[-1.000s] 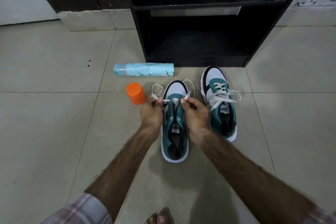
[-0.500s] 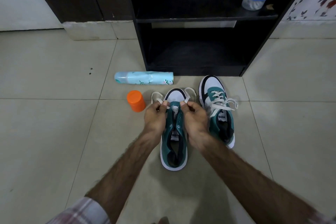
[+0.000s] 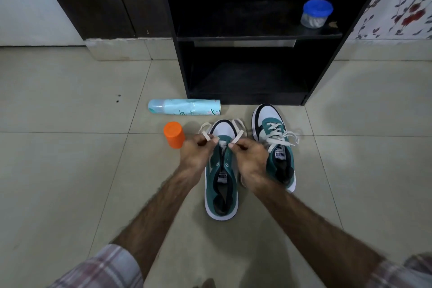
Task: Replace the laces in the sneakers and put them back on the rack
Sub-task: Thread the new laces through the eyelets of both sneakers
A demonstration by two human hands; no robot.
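In the head view, 2 green and white sneakers are sitting on the tiled floor (image 3: pixel 70 170) in front of a dark rack (image 3: pixel 247 98); both are lying with their long side running away from the person, toes pointing at the rack and heels pointing back at the person.

The near sneaker (image 3: pixel 222 184) is sitting between the 2 hands; most of its holes are showing with nothing in them; a white lace (image 3: pixel 238 129) is passing through near the toe, and its 2 ends are looping up on either side of the toe.

The left hand (image 3: pixel 197 154) is curling its fingers and pinching the left end of the lace just beside the toe; the right hand (image 3: pixel 251 159) is curling its fingers and pinching the right end of the same lace; both hands are touching the sneaker's sides near the front.

The other sneaker (image 3: pixel 275 145) is sitting just to the right, a little closer to the rack, tipping slightly to the left at the toe; its own white lace is crossing up the front and is tied in a loose bow.

A light blue spray can (image 3: pixel 184 107) is lying on its side to the left of the rack, its long side going left to right; an orange cap (image 3: pixel 174 134) is standing near the left hand.

A small jar with a blue lid (image 3: pixel 316 14) is sitting on the rack's upper shelf, at the right.
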